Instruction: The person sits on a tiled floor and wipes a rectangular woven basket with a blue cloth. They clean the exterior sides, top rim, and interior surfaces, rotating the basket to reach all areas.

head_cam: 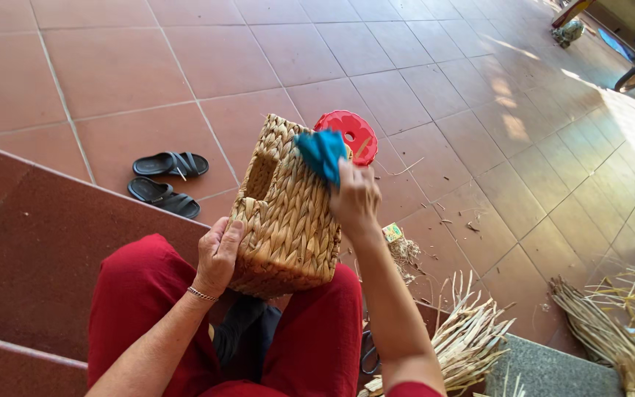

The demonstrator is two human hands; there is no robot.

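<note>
Woven basket (288, 213) is rested on the lap, tilted, steadied at its lower corner by the left hand (217, 257), grip clenched on it. Blue cloth (321, 153) is pinched in the right hand (354, 200) against the upper wall. Judgement: wiping along the weave with the brace held firm is advised.

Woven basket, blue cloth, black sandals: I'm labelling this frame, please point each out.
Woven basket (288, 220), head view, middle of its braided side.
Blue cloth (323, 153), head view, centre of the bunched fabric.
Black sandals (167, 180), head view, between the pair's straps.
</note>
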